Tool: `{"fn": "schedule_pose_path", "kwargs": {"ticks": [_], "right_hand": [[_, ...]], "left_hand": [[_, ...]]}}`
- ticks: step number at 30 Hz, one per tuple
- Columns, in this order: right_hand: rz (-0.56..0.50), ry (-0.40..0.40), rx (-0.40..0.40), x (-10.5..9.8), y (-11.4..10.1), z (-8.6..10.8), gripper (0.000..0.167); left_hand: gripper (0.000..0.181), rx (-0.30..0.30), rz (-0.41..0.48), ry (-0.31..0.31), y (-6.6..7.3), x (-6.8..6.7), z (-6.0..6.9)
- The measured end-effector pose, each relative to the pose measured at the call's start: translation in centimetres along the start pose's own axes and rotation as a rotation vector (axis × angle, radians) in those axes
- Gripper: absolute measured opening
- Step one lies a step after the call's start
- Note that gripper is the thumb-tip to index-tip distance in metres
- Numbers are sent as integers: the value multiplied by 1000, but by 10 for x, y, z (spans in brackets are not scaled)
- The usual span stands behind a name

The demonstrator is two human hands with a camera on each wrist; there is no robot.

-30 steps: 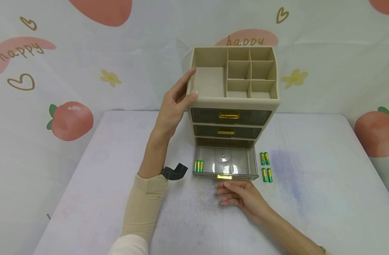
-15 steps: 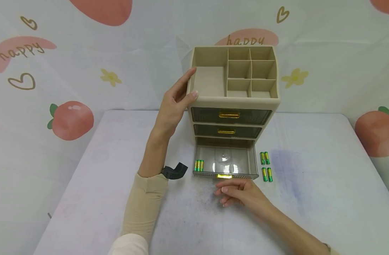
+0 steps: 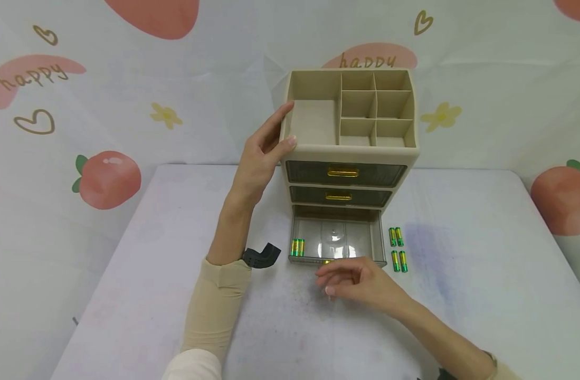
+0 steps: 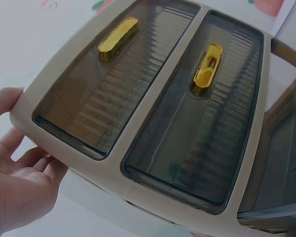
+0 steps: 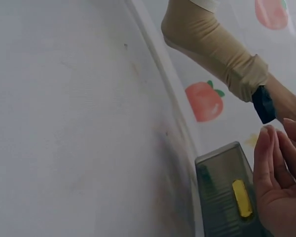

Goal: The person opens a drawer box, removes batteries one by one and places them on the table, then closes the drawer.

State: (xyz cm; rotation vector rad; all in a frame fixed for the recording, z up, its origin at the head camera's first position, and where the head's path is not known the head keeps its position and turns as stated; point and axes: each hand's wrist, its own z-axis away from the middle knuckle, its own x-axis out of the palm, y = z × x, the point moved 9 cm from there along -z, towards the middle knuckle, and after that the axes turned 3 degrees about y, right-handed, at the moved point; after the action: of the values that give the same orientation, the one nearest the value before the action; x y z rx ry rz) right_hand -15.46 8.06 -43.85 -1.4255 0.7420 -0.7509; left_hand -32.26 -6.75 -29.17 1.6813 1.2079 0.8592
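Note:
A beige desktop drawer organizer (image 3: 351, 153) stands at the back of the table, its bottom drawer (image 3: 337, 232) pulled out. My left hand (image 3: 257, 158) holds the organizer's upper left side, thumb and index finger at the top rim. In the left wrist view, the left fingers (image 4: 37, 160) lie against its side. Two green and gold batteries (image 3: 297, 247) stand in the drawer's front left corner. Before the drawer front hovers my right hand (image 3: 361, 282), fingers loosely bent and holding nothing. It partly covers the bottom drawer's gold handle (image 5: 242, 197), visible in the right wrist view.
Several more batteries (image 3: 397, 250) lie in two rows right of the drawer. Two upper drawers (image 3: 342, 174) are closed. The organizer's top has an open compartmented tray (image 3: 313, 121). A patterned cloth (image 3: 199, 105) hangs behind the white table (image 3: 176, 227).
My right hand has moved slightly forward and left, now overlapping the drawer front and handle. My left hand, the organizer and the batteries stay in place.

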Motion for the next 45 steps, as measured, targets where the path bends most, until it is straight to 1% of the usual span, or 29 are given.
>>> {"fn": "schedule_pose_path", "kwargs": {"ticks": [4,12,17,19,25,27,30,36,39,43,45], "right_hand": [[5,-11,0,0,-5,-4,31],[76,-4,-13,-4,-15,-14,27],[76,9,-26,-8,-20,-20,27],[76,17,-28,-9,-21,-23,27],[107,46,-23,-16,-23,-30,27],[116,51,-27,-18,-24,-33,27],[136,59,-25,-21,-23,-37,26],[207,85,2,-27,-19,-44,25],[225,87,9,-28,-17,-48,25],[222,78,11,-29,-15,-52,26],[229,74,8,-29,-15,-54,27]], "left_hand": [[56,7,0,-2,1,0,0],[56,14,-5,-1,1,0,0],[57,17,2,0,2,1,0],[57,20,0,-2,4,2,0],[56,7,-2,-3,20,8,6],[56,7,-1,-4,22,9,7],[56,15,-10,-7,20,8,7],[56,25,-4,-11,5,3,1],[57,25,4,-10,1,1,0],[57,20,4,-9,0,1,-1],[57,16,3,-9,2,2,0]]}}
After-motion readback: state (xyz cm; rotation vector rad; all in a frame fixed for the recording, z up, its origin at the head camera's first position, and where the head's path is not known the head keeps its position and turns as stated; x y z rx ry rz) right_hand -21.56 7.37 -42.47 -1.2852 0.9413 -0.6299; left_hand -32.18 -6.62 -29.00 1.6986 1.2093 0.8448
